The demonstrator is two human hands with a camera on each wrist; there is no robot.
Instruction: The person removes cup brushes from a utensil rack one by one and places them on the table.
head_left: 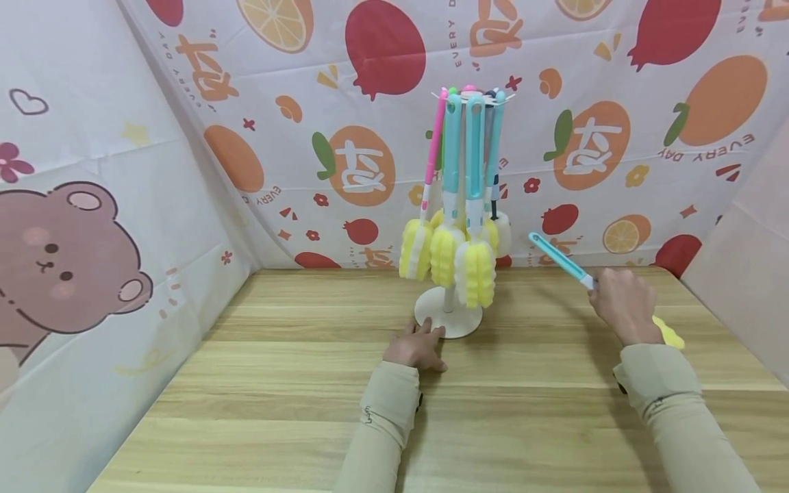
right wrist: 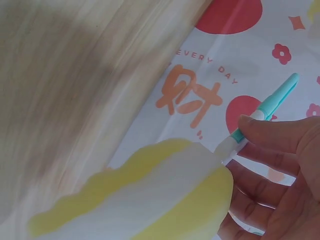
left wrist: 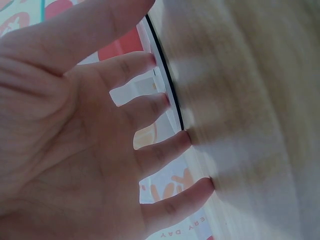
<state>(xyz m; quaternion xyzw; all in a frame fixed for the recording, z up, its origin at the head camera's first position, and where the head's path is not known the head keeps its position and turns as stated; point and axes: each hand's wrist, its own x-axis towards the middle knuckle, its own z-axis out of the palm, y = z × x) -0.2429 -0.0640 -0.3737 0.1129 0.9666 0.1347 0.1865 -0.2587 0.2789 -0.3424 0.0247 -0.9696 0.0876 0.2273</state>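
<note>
"What does the right hand (head_left: 624,305) have?"

"A sponge brush (head_left: 559,257). Thumb and fingers close on its white neck, between the turquoise handle (right wrist: 280,97) and the yellow-and-white sponge head (right wrist: 150,187)."

"Where is that brush, exactly?"

"Over the right side of the table (head_left: 277,390), well apart from the stand (head_left: 448,300). The handle slants up and toward the stand; in the head view, the hand and sleeve hide much of the sponge."

"And the left hand (head_left: 416,348)?"

"Fingers spread wide, gripping nothing. Its fingertips reach the near edge of the stand's round white base (head_left: 459,327) and the wood beside it."

"What's on the stand?"

"More brushes (head_left: 474,147) hang from its top, sponges downward. The front handles are turquoise, with a pink one (head_left: 435,144) to their left."

"Behind all that?"

"A white cloth (head_left: 277,161) printed with fruit."
</note>
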